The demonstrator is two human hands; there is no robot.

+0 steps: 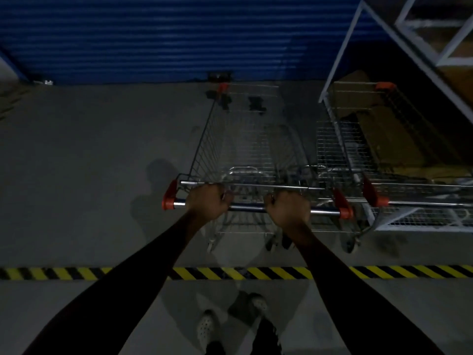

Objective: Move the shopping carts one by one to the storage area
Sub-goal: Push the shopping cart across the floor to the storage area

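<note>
The shopping cart (243,149) is seen past the yellow-and-black floor tape (256,273), its nose pointed at the blue shutter (179,34). It is parked just beside a second cart (358,139), which stands to its right under a white shelf frame (343,55).

The handle bar (245,208) is gripped by both hands. The left hand (207,201) is wrapped round it near the left orange end cap, and the right hand (288,207) is curled round it right of centre, knuckles up.

The basket looks empty, so a light load for its size is expected. The wire frame is judged stiff, with nothing that gives under a push. The castors are likely to swing, so drift toward the neighbouring cart is the thing to be watched. The polished bar may be slippery, and a full wrap of the fingers is called for, as is shown here. Steering is best served by hands kept apart on the bar. The storage spot appears nearly reached.
</note>
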